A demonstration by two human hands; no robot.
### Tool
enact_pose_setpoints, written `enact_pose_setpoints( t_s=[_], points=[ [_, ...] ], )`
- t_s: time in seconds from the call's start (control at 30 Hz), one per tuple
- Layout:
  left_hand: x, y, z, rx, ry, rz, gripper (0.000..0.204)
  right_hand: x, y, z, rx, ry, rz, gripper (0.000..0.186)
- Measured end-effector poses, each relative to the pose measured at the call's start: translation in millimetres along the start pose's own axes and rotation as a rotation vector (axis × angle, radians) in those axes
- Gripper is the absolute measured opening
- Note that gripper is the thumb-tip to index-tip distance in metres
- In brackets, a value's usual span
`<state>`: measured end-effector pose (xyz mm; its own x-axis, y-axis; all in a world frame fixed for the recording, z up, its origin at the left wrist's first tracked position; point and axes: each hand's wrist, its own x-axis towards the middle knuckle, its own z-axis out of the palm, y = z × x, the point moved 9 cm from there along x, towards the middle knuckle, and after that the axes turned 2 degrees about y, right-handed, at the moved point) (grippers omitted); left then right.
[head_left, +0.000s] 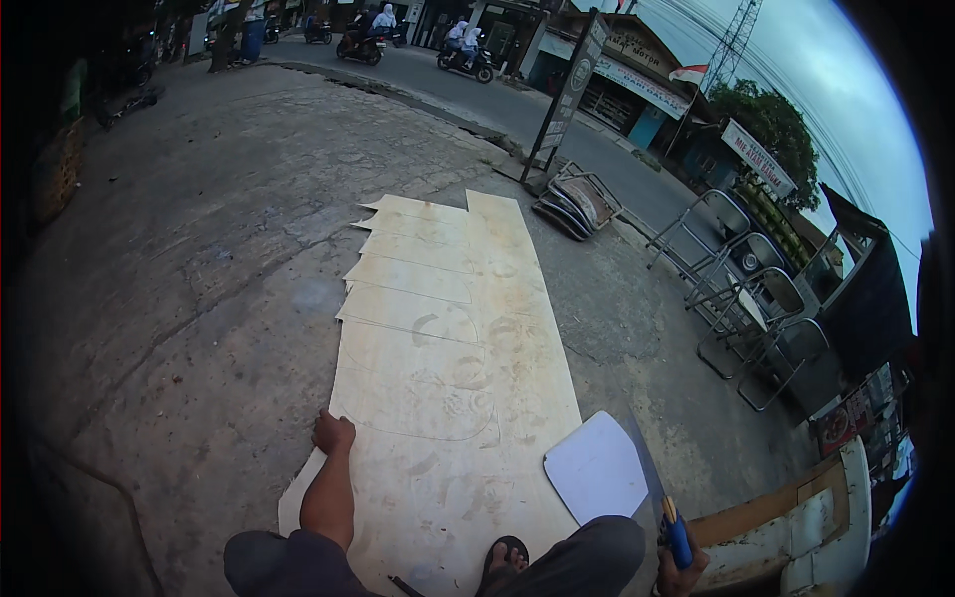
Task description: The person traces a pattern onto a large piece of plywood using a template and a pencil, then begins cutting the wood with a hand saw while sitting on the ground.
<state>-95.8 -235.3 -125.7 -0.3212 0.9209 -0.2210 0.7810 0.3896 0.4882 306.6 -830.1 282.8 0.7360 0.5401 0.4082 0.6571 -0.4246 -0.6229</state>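
A long, thin plywood sheet (pixel 428 398) lies on the ground before me, with curved pencil outlines drawn across it and a jagged left edge. My left hand (pixel 334 431) is closed around that left edge, its fingertips partly hidden. Low on the right, my right hand (pixel 682 571) grips a handsaw (pixel 677 535) by its blue and yellow handle; the grey blade points up and away from me. A white seat-shaped panel (pixel 597 468) with rounded corners rests over the sheet's right edge, beside the blade. My sandalled foot (pixel 507 555) stands on the plywood's near end.
Folded chairs (pixel 577 201) lie stacked beyond the sheet, near a signpost (pixel 569 95). Several metal-framed chairs (pixel 761 298) stand at the right. A worn wooden panel (pixel 776 522) lies close on my right. Motorbikes (pixel 466 60) with riders pass along the road behind.
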Motion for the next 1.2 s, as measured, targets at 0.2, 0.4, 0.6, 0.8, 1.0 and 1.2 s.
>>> enact_pose_setpoints(
  t_s=[0.2, 0.4, 0.6, 0.8, 1.0, 1.2],
  points=[
    [-7.3, -2.5, -4.9, -0.019, 0.055, -0.112, 0.047, 41.1, -46.0, 63.7, 0.071, -0.097, -0.212, 0.052],
    [9.7, -10.8, 4.7, -0.109, -0.133, -0.139, 0.05, 117.7, -62.1, 204.1, 0.215, -0.522, 0.14, 0.062],
    [40.1, -24.3, -25.8, -0.101, -0.222, -0.03, 0.048, 144.8, -81.2, 374.8, 0.319, -0.994, -0.154, 0.06],
    [0.4, -34.6, -29.9, -0.043, -0.152, -0.146, 0.047, 121.0, -53.9, 467.1, 0.475, -1.309, -0.088, 0.062],
    [-31.9, -29.9, -68.5, -0.046, 0.117, -0.2, 0.039, 123.0, -19.2, 492.1, 0.564, -1.427, -0.231, 0.062],
    [-41.4, -17.1, -81.7, -0.036, 0.193, -0.254, 0.041, 136.1, -11.5, 499.6, 0.594, -1.427, -0.433, 0.062]
  ],
)
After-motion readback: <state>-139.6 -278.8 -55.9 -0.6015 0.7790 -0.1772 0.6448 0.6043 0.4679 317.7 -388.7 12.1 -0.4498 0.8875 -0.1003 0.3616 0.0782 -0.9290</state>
